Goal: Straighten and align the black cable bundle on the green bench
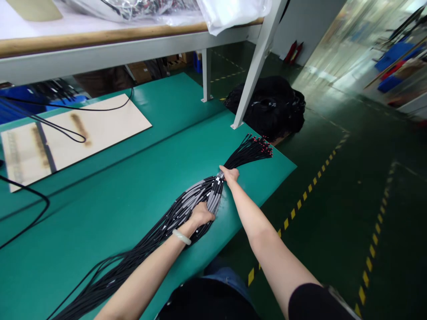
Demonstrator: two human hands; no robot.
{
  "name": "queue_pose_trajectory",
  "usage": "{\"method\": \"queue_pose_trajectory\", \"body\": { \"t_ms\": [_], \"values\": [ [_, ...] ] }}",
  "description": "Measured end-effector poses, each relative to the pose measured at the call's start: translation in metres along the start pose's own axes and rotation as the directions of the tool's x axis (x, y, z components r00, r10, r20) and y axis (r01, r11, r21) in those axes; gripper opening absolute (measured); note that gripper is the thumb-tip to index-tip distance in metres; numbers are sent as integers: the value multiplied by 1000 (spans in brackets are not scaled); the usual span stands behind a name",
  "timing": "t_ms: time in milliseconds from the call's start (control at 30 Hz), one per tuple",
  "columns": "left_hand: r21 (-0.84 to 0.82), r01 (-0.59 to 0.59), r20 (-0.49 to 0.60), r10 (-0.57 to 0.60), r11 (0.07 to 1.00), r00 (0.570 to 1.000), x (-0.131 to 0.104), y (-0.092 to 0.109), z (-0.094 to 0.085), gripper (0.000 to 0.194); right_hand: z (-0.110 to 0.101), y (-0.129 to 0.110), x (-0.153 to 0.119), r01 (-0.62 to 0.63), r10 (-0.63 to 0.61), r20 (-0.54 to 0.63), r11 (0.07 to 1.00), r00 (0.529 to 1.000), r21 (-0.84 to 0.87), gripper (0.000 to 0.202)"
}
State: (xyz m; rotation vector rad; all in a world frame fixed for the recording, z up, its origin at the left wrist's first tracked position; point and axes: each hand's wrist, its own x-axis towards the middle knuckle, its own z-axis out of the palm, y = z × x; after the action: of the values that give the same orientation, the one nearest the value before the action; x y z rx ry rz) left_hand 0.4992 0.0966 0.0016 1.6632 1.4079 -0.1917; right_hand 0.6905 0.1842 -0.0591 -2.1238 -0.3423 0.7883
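A long cable bundle (187, 209) lies diagonally across the green tabletop (110, 209), running from the near left edge toward the far right corner. The bundle consists of many thin black cables, several carrying grey sleeves (203, 191) along the middle stretch. The left hand (201, 215) rests on top of the bundle at the sleeved section, its grip pressed down and curled over the cables, with a pale bangle (182, 237) on the wrist. The right hand (229, 174) sits further along the same bundle, its grip pinched together around the cables at the point where they narrow. Beyond the right grip the cables fan out into loose black ends with red tips (263, 146), which reach close to the tabletop's far right edge. Behind the left grip the bundle trails loosely back toward the near left corner. A pale board (100, 129) lies flat on the tabletop well apart to the left, with a black cord (66, 129) looped across it. A white frame leg (253, 71) stands on the tabletop just beyond the red tips. A black heap (273, 106) of cables sits on the floor past the tabletop's far edge.
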Motion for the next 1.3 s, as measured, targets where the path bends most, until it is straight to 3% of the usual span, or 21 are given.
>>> {"method": "queue_pose_trajectory", "body": {
  "t_ms": [133, 300, 500, 833, 1000, 1300],
  "values": [
    [-138, -15, 106, 30, 990, 994, 3, -2, -1, 37, 0, 0, 1, -3, 3, -14, 1000, 1000, -22, 36],
    [-150, -4, 109, 20, 989, 994, 3, -2, -2, 33, 1, 0, 2, -1, 0, -26, 999, 1000, -52, 34],
    [6, -2, 67, 1, 1000, 998, -10, -7, -6, 33, 1, 1, 4, -1, -1, -31, 997, 1000, -78, 37],
    [295, -9, 26, 2, 955, 1000, -53, -25, -13, 27, 0, 0, 3, 11, -14, -33, 994, 999, -106, 38],
    [369, -6, 33, -6, 929, 999, -83, -49, -14, 21, 1, 2, 5, 13, -18, -42, 994, 999, -112, 38],
    [456, 6, 57, -36, 890, 998, -143, -119, -9, 12, 4, 8, 10, 41, -46, -45, 993, 998, -110, 38]
  ]
}}
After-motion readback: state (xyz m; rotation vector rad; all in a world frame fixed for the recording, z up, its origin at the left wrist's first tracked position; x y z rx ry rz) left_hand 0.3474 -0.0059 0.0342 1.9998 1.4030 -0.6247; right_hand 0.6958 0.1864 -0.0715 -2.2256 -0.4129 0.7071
